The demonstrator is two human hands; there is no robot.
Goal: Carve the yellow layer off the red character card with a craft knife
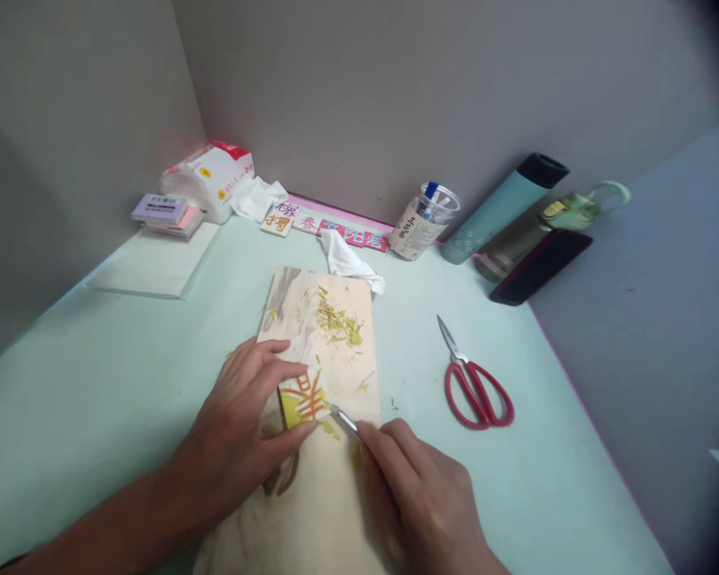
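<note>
A small yellow carving block (301, 403) with a red-orange character on its face lies on a wooden board (341, 391). Around its left side, the thumb and fingers of my left hand (255, 407) press the block at its upper and lower edges. My right hand (419, 487) grips a carving knife (346, 421) like a pen, its metal tip at the block's right edge. Pale patches show where yellow surface is gone between the red strokes. Yellow shavings (341, 323) are heaped on the far part of the board. My right fingers hide most of the knife's handle.
Red-handled scissors (476, 387) lie to the right of the board. Crumpled tissue (351, 262) touches the far edge area. Lettered blocks (353, 234), a clear cup (424, 222), bottles (503, 208) and a dark phone (539, 267) line the back. A tissue pack (212, 176) stands at back left.
</note>
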